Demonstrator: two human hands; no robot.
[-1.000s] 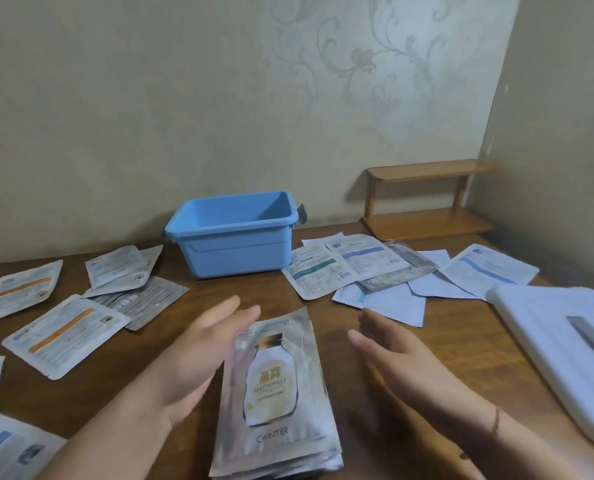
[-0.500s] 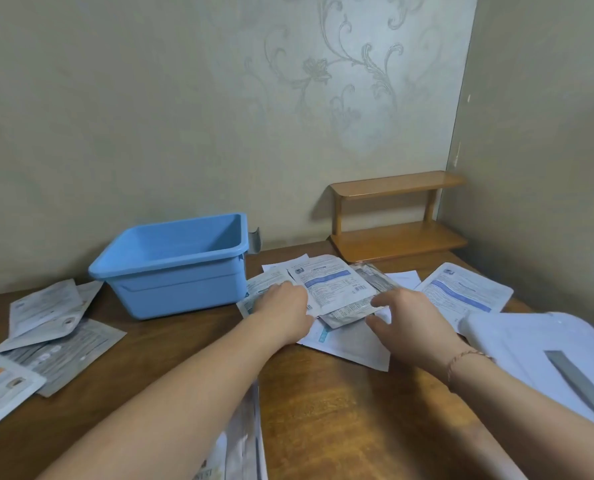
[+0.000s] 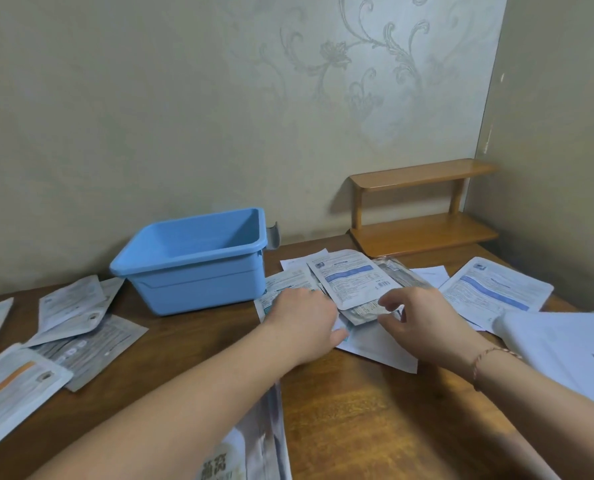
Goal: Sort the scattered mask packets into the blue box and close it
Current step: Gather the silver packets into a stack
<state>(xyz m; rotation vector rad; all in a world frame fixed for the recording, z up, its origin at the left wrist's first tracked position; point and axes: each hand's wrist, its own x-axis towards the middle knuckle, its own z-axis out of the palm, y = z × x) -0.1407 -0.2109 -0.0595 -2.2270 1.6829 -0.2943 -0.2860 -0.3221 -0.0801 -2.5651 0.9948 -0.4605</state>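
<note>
The packets (image 3: pixel 352 282) lie overlapped, white and grey, at 3 o'clock from the box (image 3: pixel 198 261). Your left hand (image 3: pixel 302 323) presses them, its grip hidden; your right hand (image 3: pixel 423 323) pinches one's edge.

A room in a home, at a corner table

Beige wallpaper (image 3: pixel 323 98) with a pale floral scroll covers both walls, a small two-tier wooden shelf (image 3: pixel 423 209) stands in the corner on a brown wooden table (image 3: pixel 375 410), and cosmetic mask packets (image 3: pixel 352 282) lie loose beside a blue plastic box (image 3: pixel 198 271)
</note>
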